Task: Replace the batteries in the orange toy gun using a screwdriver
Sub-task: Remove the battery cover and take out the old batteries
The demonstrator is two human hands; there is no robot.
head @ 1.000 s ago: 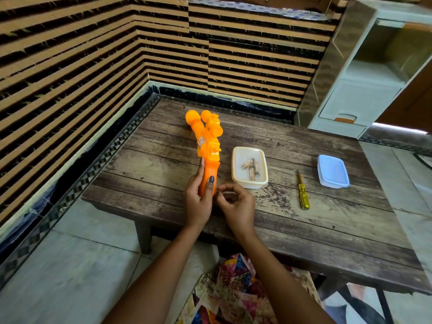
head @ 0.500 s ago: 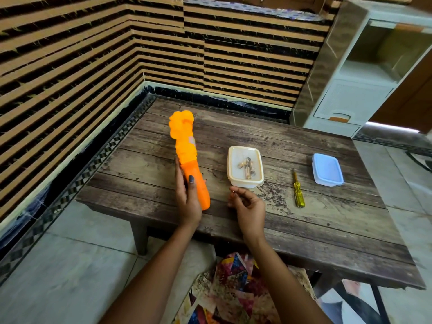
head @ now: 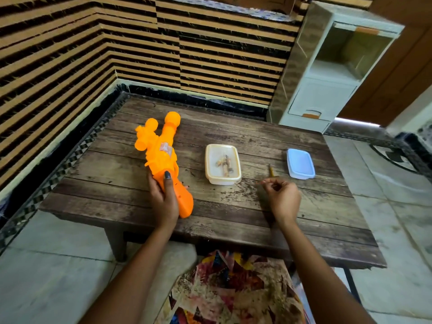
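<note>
Fingers of left hand (head: 163, 199) wrap knobbly orange toy gun (head: 161, 157).

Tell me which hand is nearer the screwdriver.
Right. The right hand hovers just in front of the screwdriver, partly hiding it; the left hand grips the orange toy gun across the table.

The toy gun (head: 162, 160) lies on the table (head: 233, 213), its grip under the left hand's (head: 163, 197) fingers. To their right sits an open container (head: 223, 163) holding what look like batteries (head: 225, 164). Just beyond the right hand's (head: 284, 197) fingertips lies the screwdriver (head: 271, 170), the lid (head: 300, 163) right of it.
</note>
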